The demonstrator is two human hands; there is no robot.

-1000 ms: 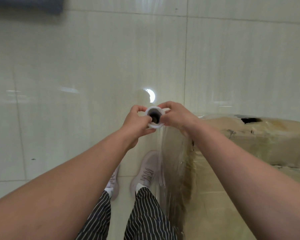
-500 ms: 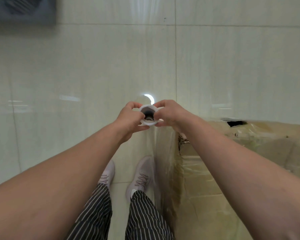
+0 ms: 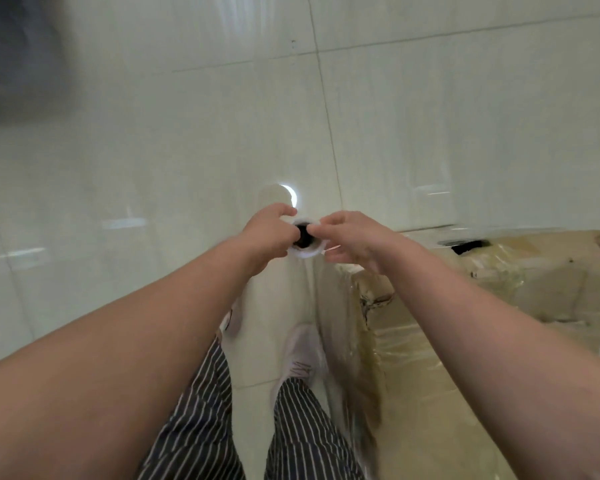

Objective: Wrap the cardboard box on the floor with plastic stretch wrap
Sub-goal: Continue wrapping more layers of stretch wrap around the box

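A stretch wrap roll is held upright in front of me, seen end-on with its white rim and dark core. My left hand grips its left side and my right hand pinches its right side. A clear sheet of film runs down from the roll to the near corner of the cardboard box on the floor at my right. The box is brown, torn in places, and covered in shiny film layers.
The floor is glossy pale tile with grout lines and light glare. My feet in pale sneakers and striped trousers stand just left of the box. A dark blurred object sits at the top left.
The view has shifted and tilted as I step along the box; the box corner sits lower right of my hands. Both hands keep their hold on the roll.
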